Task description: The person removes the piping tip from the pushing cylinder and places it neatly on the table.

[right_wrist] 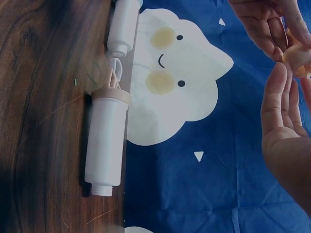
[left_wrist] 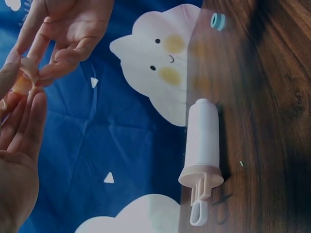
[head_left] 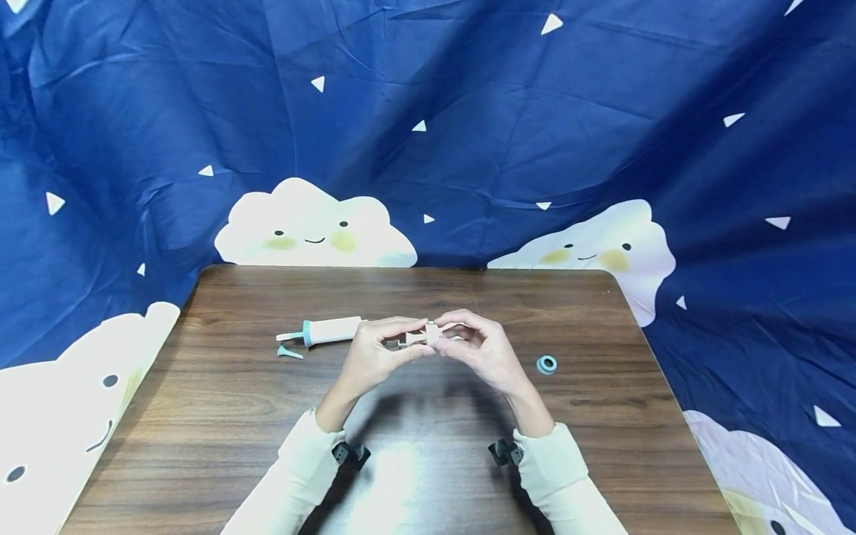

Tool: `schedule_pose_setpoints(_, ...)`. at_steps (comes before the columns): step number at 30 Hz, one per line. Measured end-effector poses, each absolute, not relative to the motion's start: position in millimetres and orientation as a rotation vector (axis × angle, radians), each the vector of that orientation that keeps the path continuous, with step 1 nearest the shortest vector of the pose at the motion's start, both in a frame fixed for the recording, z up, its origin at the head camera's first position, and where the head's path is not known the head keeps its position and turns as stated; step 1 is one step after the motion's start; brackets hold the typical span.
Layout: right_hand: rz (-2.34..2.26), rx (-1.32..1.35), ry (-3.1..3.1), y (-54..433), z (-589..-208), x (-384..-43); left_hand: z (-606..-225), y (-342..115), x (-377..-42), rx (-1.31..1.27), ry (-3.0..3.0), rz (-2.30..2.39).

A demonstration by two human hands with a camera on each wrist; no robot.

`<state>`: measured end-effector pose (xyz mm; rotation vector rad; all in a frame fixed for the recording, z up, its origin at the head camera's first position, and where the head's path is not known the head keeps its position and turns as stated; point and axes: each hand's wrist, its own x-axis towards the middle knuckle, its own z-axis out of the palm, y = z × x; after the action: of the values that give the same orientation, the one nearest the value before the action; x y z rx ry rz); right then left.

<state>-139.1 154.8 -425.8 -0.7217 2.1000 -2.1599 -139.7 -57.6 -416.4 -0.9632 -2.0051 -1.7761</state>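
Observation:
Both hands meet over the table's middle, fingertips pinching a small rounded pale-pink plastic piece (head_left: 433, 334). My left hand (head_left: 376, 351) grips it from the left and my right hand (head_left: 487, 353) from the right. In the left wrist view, fingers partly cover this piece (left_wrist: 30, 70); in the right wrist view its curved, shell-like side (right_wrist: 297, 57) shows. A white syringe-like tube with a pink collar (right_wrist: 106, 145) lies on the table; the hands mostly hide it in the head view. Left of the left hand lies another white tube with a blue collar (head_left: 334, 329).
A small blue funnel-shaped piece (head_left: 290, 353) lies in front of the blue-collared tube. To the right of the right hand is a blue ring (head_left: 546, 364) with a dark centre. The wooden table (head_left: 221, 416) backs onto a blue curtain (head_left: 468, 156) with clouds.

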Motion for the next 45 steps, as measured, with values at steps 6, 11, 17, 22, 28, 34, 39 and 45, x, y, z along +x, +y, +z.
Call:
schedule_pose_setpoints(6, -2.189, -0.747, 2.044, 153.6, -426.4, -139.1, -412.0, -57.6, -135.9, -0.962, -2.01, -1.778)
schedule_pose_setpoints(11, -2.19, -0.74, 2.054, 152.0, -426.0, -138.6, -414.4, -57.3, -136.9, -0.946, -2.027, -1.783)
schedule_pose_setpoints(17, -2.203, -0.745, 2.061, 150.1, -426.8, -138.9, -440.7, -58.7, -151.1, -0.956, -2.014, -1.789)
schedule_pose_setpoints(22, -2.207, -0.746, 2.061, 149.4, -426.4, -139.5, -430.1, -57.6, -145.8, -0.944, -2.027, -1.778)
schedule_pose_setpoints(28, -2.193, -0.739, 2.076, 149.2, -424.2, -139.3, -412.5, -57.8, -136.9, -0.952, -2.024, -1.762)
schedule_pose_setpoints(34, -2.193, -0.713, 2.08, 149.9, -424.8, -139.3, -415.5, -59.5, -137.4, -0.933, -2.029, -1.796)
schedule_pose_setpoints(39, -2.197, -0.668, 2.094, 152.6, -426.5, -140.0, -419.0, -63.8, -139.8, -0.914, -1.992, -1.825)
schedule_pose_setpoints(45, -2.177, -0.636, 2.141, 156.6, -426.8, -141.1, -418.0, -68.0, -140.3, -0.846, -1.982, -1.717)
